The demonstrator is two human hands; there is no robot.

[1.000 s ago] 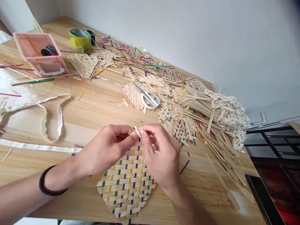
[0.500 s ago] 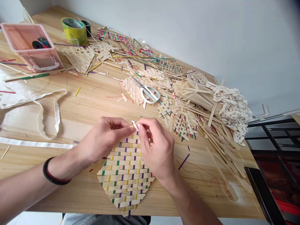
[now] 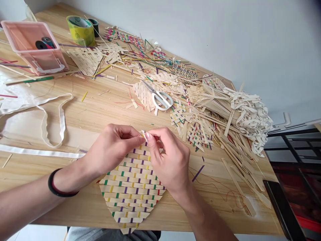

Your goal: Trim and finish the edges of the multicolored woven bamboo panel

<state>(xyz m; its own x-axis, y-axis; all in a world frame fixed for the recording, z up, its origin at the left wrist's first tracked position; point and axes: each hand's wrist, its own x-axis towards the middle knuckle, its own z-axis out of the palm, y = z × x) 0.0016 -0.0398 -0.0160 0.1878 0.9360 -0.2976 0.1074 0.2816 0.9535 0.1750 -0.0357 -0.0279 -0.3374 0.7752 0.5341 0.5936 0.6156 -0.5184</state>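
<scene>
A woven bamboo-strip panel (image 3: pixel 132 187), pale with green, yellow, purple and red strips, hangs down toward the table's front edge. At its top corner my left hand (image 3: pixel 111 149) pinches the edge between thumb and forefinger. My right hand (image 3: pixel 169 160) grips the same corner from the other side, its thumb on a small white strip end (image 3: pixel 144 134). The fingertips of both hands nearly meet there. Behind my fingers the far side of the corner is hidden. White-handled scissors (image 3: pixel 162 100) lie beyond the hands on another woven piece (image 3: pixel 142 95).
A pink box (image 3: pixel 41 62) with thread spools and a yellow tape roll (image 3: pixel 80 31) stand at the back left. White ribbon (image 3: pixel 62 120) lies left. Woven scraps, loose strips and a white ribbon bundle (image 3: pixel 250 117) cover the right. A black phone-like slab (image 3: pixel 281 204) sits at the right edge.
The lower end of the woven panel has swung left and tilted. Both hands keep their pinch at its top corner, nearly unmoved. The view has shifted slightly.
</scene>
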